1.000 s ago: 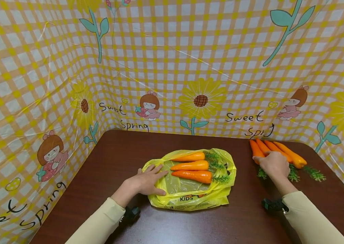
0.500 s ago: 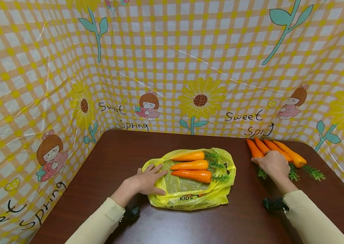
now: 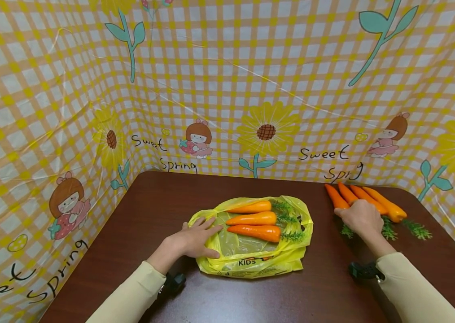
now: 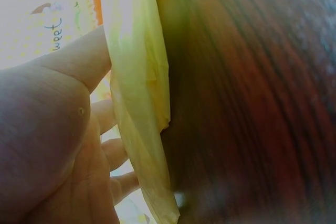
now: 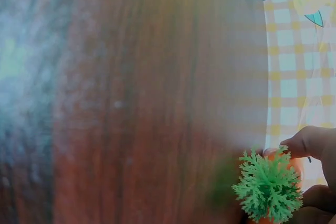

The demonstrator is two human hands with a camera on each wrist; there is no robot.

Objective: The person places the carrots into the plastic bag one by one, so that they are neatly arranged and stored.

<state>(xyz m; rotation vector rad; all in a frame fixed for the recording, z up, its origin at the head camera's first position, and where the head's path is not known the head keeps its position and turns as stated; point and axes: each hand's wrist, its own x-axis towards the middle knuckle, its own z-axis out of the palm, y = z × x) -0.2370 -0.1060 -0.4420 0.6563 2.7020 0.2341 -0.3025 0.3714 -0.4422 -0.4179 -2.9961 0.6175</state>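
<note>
A yellow plastic bag (image 3: 260,267) lies with its mouth spread, and three orange carrots with green tops, among them the nearest carrot (image 3: 253,232), lie in it. My left hand (image 3: 191,241) rests on the bag's left edge, fingers spread. In the left wrist view the bag's yellow film (image 4: 139,93) passes in front of those fingers. At the far right my right hand (image 3: 360,220) grips the leftmost carrot (image 3: 335,196) of a row between thumb and fingers. Its leafy top (image 5: 269,184) shows beside the thumb in the right wrist view; the hand hides part of its body.
Beside the gripped carrot lie several more, including the rightmost carrot (image 3: 389,206), close to the table's back edge. The dark wooden table (image 3: 163,193) is walled at the back and sides by a checked, flower-printed cloth (image 3: 219,89).
The tip of the leftmost carrot has swung slightly left, away from its neighbour, as my right hand shifted a little. My left hand and the bag have stayed put.
</note>
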